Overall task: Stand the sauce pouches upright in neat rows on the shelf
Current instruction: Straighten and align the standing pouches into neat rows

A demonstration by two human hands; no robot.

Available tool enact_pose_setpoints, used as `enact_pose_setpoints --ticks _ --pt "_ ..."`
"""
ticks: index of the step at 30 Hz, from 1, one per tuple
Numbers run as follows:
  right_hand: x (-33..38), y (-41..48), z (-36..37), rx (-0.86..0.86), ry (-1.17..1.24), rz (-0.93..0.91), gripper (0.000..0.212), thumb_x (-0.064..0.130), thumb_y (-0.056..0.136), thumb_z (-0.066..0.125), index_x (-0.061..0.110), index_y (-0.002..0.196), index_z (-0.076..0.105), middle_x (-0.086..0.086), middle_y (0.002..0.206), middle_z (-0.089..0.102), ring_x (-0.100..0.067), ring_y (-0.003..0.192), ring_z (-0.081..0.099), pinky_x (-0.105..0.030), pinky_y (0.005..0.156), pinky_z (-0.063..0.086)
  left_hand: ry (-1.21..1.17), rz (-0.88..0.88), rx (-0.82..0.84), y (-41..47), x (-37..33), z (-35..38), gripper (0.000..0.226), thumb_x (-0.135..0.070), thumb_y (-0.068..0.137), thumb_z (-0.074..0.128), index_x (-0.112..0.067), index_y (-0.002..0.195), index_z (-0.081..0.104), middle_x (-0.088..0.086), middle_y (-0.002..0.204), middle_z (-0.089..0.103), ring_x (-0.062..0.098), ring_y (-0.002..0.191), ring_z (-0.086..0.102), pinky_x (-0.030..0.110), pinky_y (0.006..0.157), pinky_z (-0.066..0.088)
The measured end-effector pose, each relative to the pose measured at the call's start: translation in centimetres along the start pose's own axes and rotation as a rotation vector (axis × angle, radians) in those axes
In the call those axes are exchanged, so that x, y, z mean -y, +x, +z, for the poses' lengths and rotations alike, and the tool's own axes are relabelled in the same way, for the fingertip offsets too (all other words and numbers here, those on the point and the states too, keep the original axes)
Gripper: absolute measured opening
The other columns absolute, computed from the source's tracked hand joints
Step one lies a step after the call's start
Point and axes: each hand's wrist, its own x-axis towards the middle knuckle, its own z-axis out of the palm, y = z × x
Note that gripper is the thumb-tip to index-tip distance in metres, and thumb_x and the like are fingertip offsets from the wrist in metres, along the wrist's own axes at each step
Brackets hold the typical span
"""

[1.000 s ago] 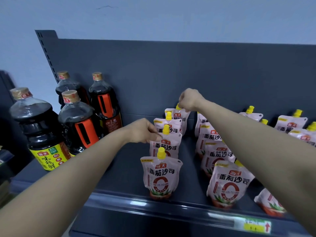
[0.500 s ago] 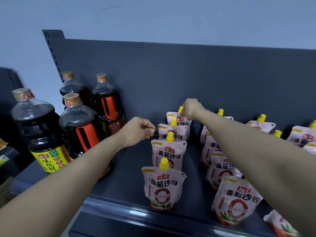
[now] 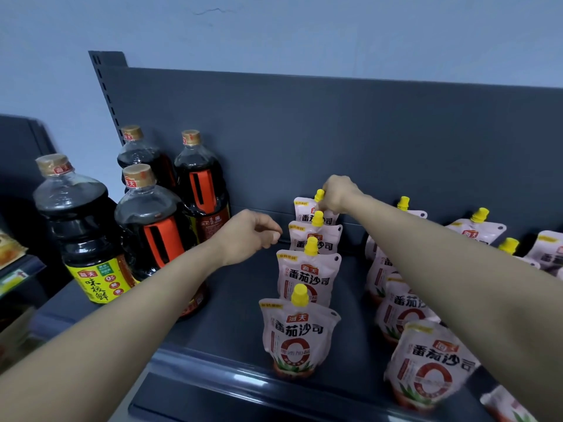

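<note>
At 6 o'clock, nearest: shelf lip (image 3: 213, 371), a raised dark edge running across the front. Just behind it, front pouch (image 3: 300, 336) of the left row, upright, yellow cap up, label forward. At 4 o'clock, second-row front pouch (image 3: 426, 367), upright too, its right side hidden by the right forearm.

Open room: bare shelf floor (image 3: 237, 315) at 8 o'clock of the left row, wide, reaching to the soy sauce bottles (image 3: 152, 220). Narrower bare lane (image 3: 353, 300) at 3 o'clock of that row, before the second row.

Farther in, second pouch (image 3: 307, 275) and third pouch (image 3: 316, 242), upright in single file, each half covered by the one before.

Left hand (image 3: 246, 236) at 9 o'clock of the third pouch, just beside it, not touching; fingers curled in, thumb close to the forefinger, nothing held.

At 12 o'clock, rear pouch (image 3: 304, 208), close to the back panel (image 3: 304, 132). Right hand (image 3: 338, 193) pinching its yellow cap (image 3: 319, 194), fingers curled round it.

At 9 to 10 o'clock, four bottles in all, tan caps, dark liquid up to the shoulders. At 2 o'clock, more pouches (image 3: 475, 229) by the panel; cannot tell whether standing or leaning.
</note>
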Motion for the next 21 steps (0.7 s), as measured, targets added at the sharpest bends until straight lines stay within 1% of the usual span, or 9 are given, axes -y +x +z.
enact_pose_setpoints --ticks 3,5,6,8,11,12,14,17,21 --pt "0.0 -1.0 -1.5 -0.039 -0.009 -0.012 0.016 0.016 0.082 0.066 0.006 0.075 0.056 -0.008 0.075 0.056 -0.028 0.072 0.053 -0.022 0.046 0.034 0.013 0.008 0.028 -0.1 -0.4 -0.1 0.015 -0.017 0.091 0.06 -0.01 0.101 0.068 0.01 0.088 0.065 0.018 0.084 0.058 0.037 0.087 0.053" --pt "0.0 -1.9 -2.5 -0.104 0.011 -0.016 0.014 0.014 0.082 0.062 0.006 0.073 0.056 -0.009 0.075 0.056 -0.03 0.074 0.054 -0.023 0.048 0.039 0.004 0.012 0.046 -0.2 -0.8 0.1 0.017 -0.019 0.089 0.063 -0.009 0.101 0.068 0.008 0.087 0.065 0.016 0.083 0.057 0.036 0.084 0.053" --pt "-0.1 -2.3 -2.9 -0.134 0.018 -0.021 0.009 0.012 0.082 0.061 0.003 0.081 0.061 -0.011 0.084 0.062 -0.032 0.078 0.059 -0.026 0.054 0.046 -0.001 0.015 0.06 -0.1 -1.0 0.2 0.017 -0.019 0.087 0.065 -0.009 0.101 0.069 0.003 0.084 0.065 0.013 0.08 0.057 0.03 0.078 0.052" --pt "-0.4 -3.3 -3.6 -0.173 0.029 -0.015 0.022 0.01 0.083 0.06 0.0 0.101 0.068 -0.015 0.105 0.067 -0.033 0.09 0.064 -0.034 0.071 0.054 0.032 0.015 0.132 -0.1 -1.2 0.7 0.022 -0.019 0.083 0.07 -0.01 0.103 0.069 -0.005 0.082 0.064 0.004 0.074 0.056 0.013 0.064 0.047" --pt "-1.0 -5.0 -4.3 -0.186 0.05 -0.012 0.028 0.009 0.086 0.059 -0.001 0.11 0.068 -0.016 0.117 0.067 -0.033 0.105 0.065 -0.039 0.088 0.056 0.097 0.006 0.244 0.1 -1.1 1.6 0.017 -0.024 0.082 0.071 -0.016 0.097 0.071 -0.012 0.081 0.065 -0.006 0.065 0.055 0.006 0.055 0.04" --pt "-1.2 -5.6 -4.5 -0.178 0.06 -0.024 0.028 0.009 0.087 0.059 -0.001 0.111 0.068 -0.016 0.118 0.067 -0.033 0.108 0.065 -0.041 0.092 0.055 0.078 -0.002 0.238 0.2 -1.2 1.8 0.012 -0.029 0.084 0.068 -0.019 0.09 0.071 -0.014 0.074 0.065 -0.006 0.06 0.055 0.006 0.053 0.039" --pt "-1.3 -6.9 -4.5 -0.12 0.067 -0.07 0.025 0.012 0.088 0.062 0.003 0.109 0.07 -0.013 0.117 0.069 -0.029 0.108 0.065 -0.036 0.094 0.054 0.025 -0.002 0.167 0.5 -1.6 1.5 0.023 -0.037 0.086 0.063 -0.018 0.078 0.069 -0.011 0.066 0.064 -0.002 0.058 0.056 0.012 0.056 0.042" --pt "-1.2 -8.3 -3.2 0.017 0.02 -0.126 0.031 0.019 0.085 0.068 0.008 0.114 0.069 -0.008 0.119 0.068 -0.025 0.112 0.061 -0.03 0.096 0.049 -0.029 0.003 0.196 0.5 -2.6 0.9 0.026 -0.036 0.088 0.061 -0.012 0.083 0.07 -0.001 0.078 0.069 0.011 0.072 0.061 0.021 0.069 0.049" --pt "-0.5 -8.1 -1.4 0.104 -0.113 -0.111 0.039 0.027 0.087 0.066 0.003 0.118 0.067 -0.014 0.124 0.065 -0.03 0.117 0.059 -0.039 0.101 0.047 0.057 0.029 0.316 -0.1 -2.5 1.0 0.006 -0.022 0.082 0.071 -0.02 0.087 0.072 -0.017 0.075 0.066 -0.002 0.07 0.059 0.009 0.059 0.046"
